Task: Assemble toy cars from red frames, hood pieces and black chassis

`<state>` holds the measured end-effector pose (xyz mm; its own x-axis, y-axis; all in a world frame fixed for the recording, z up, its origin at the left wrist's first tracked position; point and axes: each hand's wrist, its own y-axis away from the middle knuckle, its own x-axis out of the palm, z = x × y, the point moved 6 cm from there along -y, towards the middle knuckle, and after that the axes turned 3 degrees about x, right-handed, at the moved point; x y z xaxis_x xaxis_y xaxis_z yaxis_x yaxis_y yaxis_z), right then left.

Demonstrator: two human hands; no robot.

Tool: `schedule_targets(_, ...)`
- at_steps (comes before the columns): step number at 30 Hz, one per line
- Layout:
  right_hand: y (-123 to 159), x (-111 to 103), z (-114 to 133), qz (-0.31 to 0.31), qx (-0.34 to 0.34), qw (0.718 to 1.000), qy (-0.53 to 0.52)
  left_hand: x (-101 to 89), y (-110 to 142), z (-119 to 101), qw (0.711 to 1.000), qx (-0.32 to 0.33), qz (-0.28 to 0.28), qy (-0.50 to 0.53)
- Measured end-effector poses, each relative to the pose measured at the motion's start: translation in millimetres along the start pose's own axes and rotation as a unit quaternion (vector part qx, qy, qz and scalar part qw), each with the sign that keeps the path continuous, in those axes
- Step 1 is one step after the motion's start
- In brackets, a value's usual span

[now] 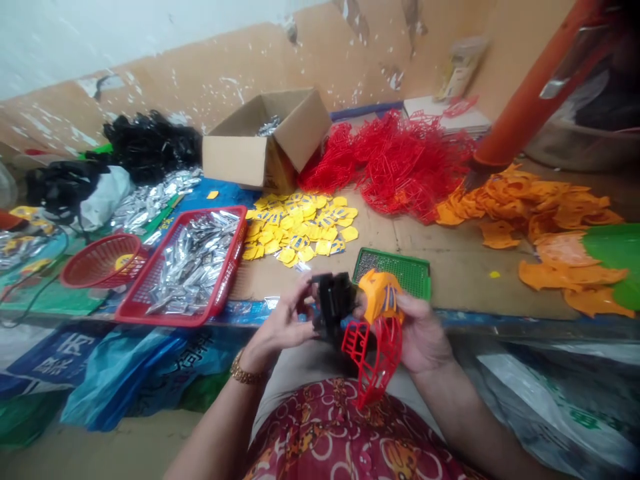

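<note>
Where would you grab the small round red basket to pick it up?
I'd pinch the red basket by its rim, probably from the left: it opens upward with an exposed edge there, while the red tray crowds its right side.

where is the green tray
In the head view, the green tray sits right of centre on the table, beyond the right hand, yellow pieces to its left.

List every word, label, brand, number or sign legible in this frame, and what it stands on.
"饲料", slanted: creased bright-blue plastic bag, lower left.
"丙": dark-blue-and-white plastic bag, far lower left; the character beside it is unclear.
Too blurred to read: green print on the translucent white plastic bag, lower right.
No readable text: curved orange plastic piece in the right hand.
</note>
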<state>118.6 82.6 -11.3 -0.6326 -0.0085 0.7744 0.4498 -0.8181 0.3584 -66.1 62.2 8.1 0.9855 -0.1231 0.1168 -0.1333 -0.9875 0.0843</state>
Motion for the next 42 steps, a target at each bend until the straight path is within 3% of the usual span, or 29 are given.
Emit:
schedule_targets(3, 0.8, 2.2, 3.9, 0.021, -0.011, 0.999, 0.023, -19.3, 1.1, 3.8, 0.998, 0.0, -0.049, 0.026)
schedule_targets(5, 0.5, 6.6, 5.6, 0.036, -0.021, 0.999, 0.035, -21.0, 1.6, 6.1, 0.992, -0.006, -0.062, 0.108)
schedule_targets(11, 0.0, 27.7, 3.2, 0.062, -0.042, 0.996, 0.058, 10.6, -0.6, 23.1, 0.927, -0.1, -0.075, 0.353)
schedule_targets(15, 2.7, 33.4, 2.1, 0.061, -0.049, 0.994, 0.08, 22.6, -1.1, 30.0, 0.915, -0.125, -0.077, 0.377)
schedule_targets(22, 5.5, 26.9, -4.3, 0.05, -0.066, 0.992, 0.093, 26.8, 1.9, 34.7, 0.911, -0.148, -0.076, 0.377)
schedule_targets(27, 5.8, 21.6, -9.0, 0.052, -0.048, 0.994, 0.088, 21.0, -2.0, 32.5, 0.919, -0.147, -0.079, 0.358)
schedule_targets(31, 1.2, 13.4, -3.0, 0.025, -0.054, 0.995, 0.074, 1.7, -26.4, 26.8, 0.936, -0.119, -0.107, 0.313)
schedule_targets(34, -4.1, 8.9, 1.0, -0.004, -0.066, 0.996, 0.064, -18.8, -45.8, 13.7, 0.985, -0.065, -0.138, 0.081)
schedule_targets(35, -5.7, 8.3, 1.3, -0.009, -0.068, 0.996, 0.062, -24.6, -49.1, 4.8, 0.987, -0.027, -0.155, -0.023)
schedule_targets(37, -8.2, 8.3, 0.2, -0.014, -0.065, 0.996, 0.063, -30.3, -47.6, -15.8, 0.962, 0.055, -0.198, -0.178)
schedule_targets(39, -9.5, 8.9, -1.4, -0.015, -0.062, 0.996, 0.068, -26.9, -38.9, -31.1, 0.943, 0.108, -0.216, -0.228)
schedule_targets(40, -9.8, 9.4, -2.1, -0.015, -0.061, 0.996, 0.07, -21.3, -35.1, -33.6, 0.951, 0.108, -0.196, -0.212)
schedule_targets(42, -10.1, 11.0, -3.0, -0.01, -0.063, 0.995, 0.07, -0.7, -30.9, -27.6, 0.989, 0.051, -0.089, -0.104)
